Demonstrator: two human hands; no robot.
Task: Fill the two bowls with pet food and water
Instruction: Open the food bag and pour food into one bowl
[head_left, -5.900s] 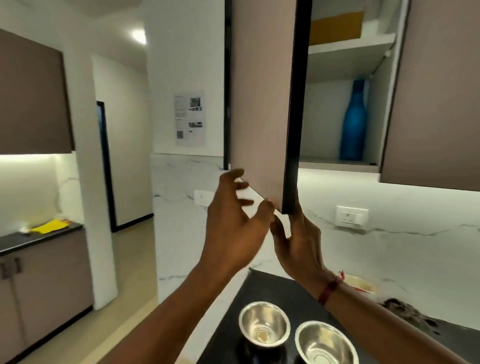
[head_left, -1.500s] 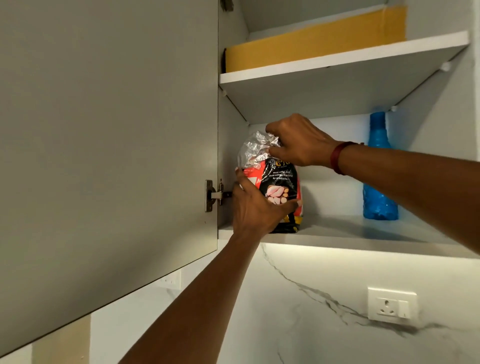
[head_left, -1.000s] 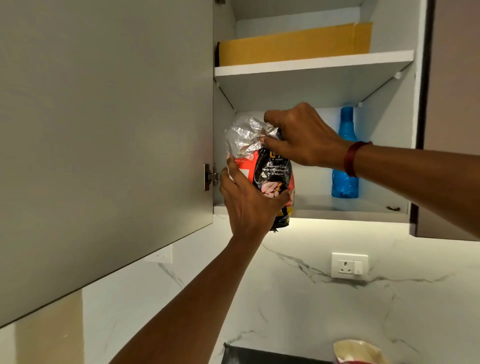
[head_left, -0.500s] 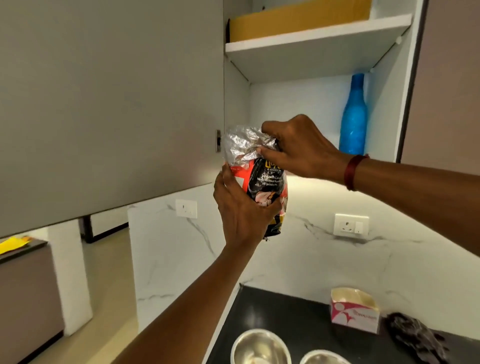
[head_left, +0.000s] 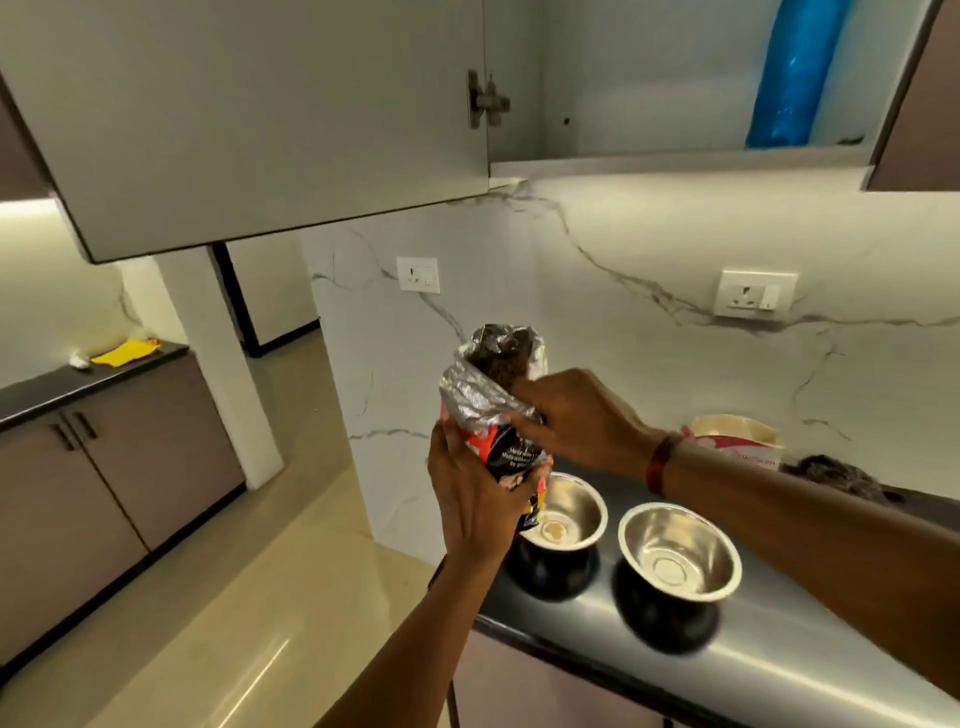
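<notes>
The pet food bag is held in the air between both hands, above and just left of the nearer steel bowl. The left hand wraps around the bag's lower body from behind, fingers closed on it, and hides most of the print; only a few white words show and they cannot be read. The right hand pinches the crumpled silver foil at the top, its fingertips partly inside the fold. The mouth of the bag gapes open, with a dark brown mass inside, too blurred to make out as single pieces. The bag's bottom corner covers part of the left bowl's rim.

Below and to the right of the grip, the right bowl stands just beside the left one, apart from it. Both sit in dark bases on a dark countertop whose near edge runs out of the frame. Whether either bowl holds anything beyond reflections is hard to say.

Behind the right wrist, a pink and white carton is half hidden, and a dark crumpled thing lies beside it, unclear. Above the grip hangs an open cabinet door; a blue bottle on the shelf is cut off at the top. The wall is white marble with two sockets. Far left, a yellow cloth lies on another counter.
</notes>
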